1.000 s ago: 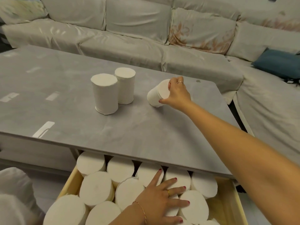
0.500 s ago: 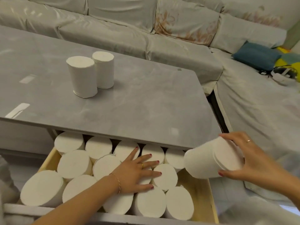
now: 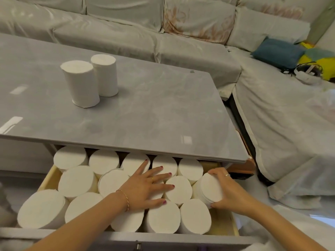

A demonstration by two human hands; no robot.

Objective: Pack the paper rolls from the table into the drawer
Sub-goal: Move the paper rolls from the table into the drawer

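We take the pulled-out pale wooden drawer (image 3: 233, 221) under the grey stone-look table top (image 3: 145, 115) as the landmark for every position below. Inside the drawer, white cylindrical paper rolls (image 3: 76, 180) stand on end, packed side against side in rows from its left wall almost to its right wall. Our left hand (image 3: 145, 187) lies flat and open on the tops of the rolls near the middle of the drawer, fingers spread, gripping nothing. Our right hand (image 3: 230, 192) is closed around one tilted white paper roll (image 3: 208, 189) at the right end of the drawer, thumb on the near side and fingers curled over the far side; this roll leans with its flat face turned toward us, touching the standing rolls to its left, with its lower part down in the gap beside the right wall. Beyond the drawer, on the table top, two more upright white paper rolls (image 3: 81, 84) stand touching each other, toward the left. Farther from the drawer, behind and to the right of the table, runs a pale fabric-covered sofa (image 3: 181, 38) with a dark blue cushion (image 3: 277, 53) on its right section
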